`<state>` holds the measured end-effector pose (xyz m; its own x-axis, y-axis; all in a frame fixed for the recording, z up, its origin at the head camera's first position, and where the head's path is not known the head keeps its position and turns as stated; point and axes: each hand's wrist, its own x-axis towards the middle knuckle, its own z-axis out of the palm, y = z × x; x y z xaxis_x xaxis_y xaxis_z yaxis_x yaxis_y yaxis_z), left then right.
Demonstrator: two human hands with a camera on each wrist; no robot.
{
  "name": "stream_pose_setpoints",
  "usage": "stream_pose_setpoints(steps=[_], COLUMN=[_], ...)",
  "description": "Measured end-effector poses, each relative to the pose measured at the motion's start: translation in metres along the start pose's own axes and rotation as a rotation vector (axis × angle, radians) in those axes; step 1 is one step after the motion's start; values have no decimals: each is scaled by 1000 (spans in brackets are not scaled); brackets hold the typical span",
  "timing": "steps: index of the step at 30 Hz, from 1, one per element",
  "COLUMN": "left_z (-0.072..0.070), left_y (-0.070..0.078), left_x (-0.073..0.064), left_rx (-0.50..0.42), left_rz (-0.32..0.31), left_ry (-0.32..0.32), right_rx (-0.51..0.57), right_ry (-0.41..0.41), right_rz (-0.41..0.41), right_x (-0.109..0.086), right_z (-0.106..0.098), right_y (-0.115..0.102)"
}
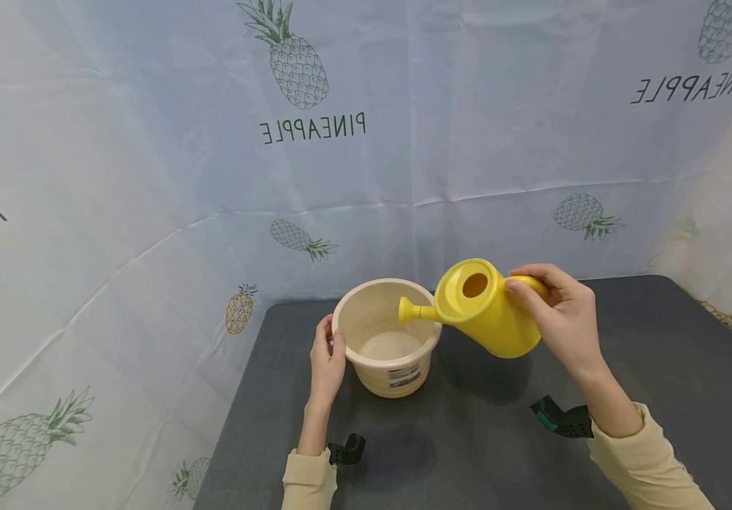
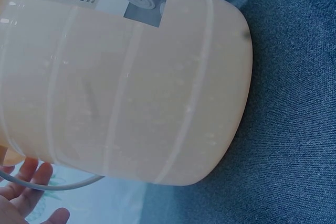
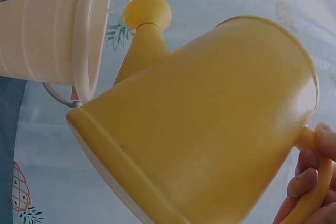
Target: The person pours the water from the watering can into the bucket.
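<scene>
A cream plastic bucket (image 1: 386, 373) stands upright on the dark table, a printed label on its side. At its left rim is my left hand (image 1: 327, 365), the fingers reaching along the outside. In the left wrist view the fingers (image 2: 23, 190) lie beside the bucket's thin grey handle (image 2: 79, 184), with the thumb apart from the wall. My right hand (image 1: 560, 312) grips a yellow watering can (image 1: 499, 322) by its handle. The can is tilted left above the table, its spout head (image 1: 407, 310) over the bucket's opening. Fine droplets show inside the bucket.
The dark table (image 1: 468, 453) runs under both arms. Behind it and to the left hangs a pale cloth (image 1: 468, 142) printed with pineapples. A black wrist mount sits on each wrist, the right one (image 1: 560, 419) low over the table.
</scene>
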<state>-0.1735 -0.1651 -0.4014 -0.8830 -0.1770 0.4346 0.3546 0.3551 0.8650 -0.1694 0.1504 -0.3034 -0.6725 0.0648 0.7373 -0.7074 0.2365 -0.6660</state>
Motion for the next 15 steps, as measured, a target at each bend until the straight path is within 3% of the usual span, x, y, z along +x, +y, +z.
stream_pose_setpoints(steps=[15], left_z=[0], left_y=[1], left_x=[0], left_rx=[1], left_rz=[-3], left_ry=[-3], right_rx=[26], right_ry=[5], right_rz=[12], right_x=[2], right_z=[1], right_y=[1])
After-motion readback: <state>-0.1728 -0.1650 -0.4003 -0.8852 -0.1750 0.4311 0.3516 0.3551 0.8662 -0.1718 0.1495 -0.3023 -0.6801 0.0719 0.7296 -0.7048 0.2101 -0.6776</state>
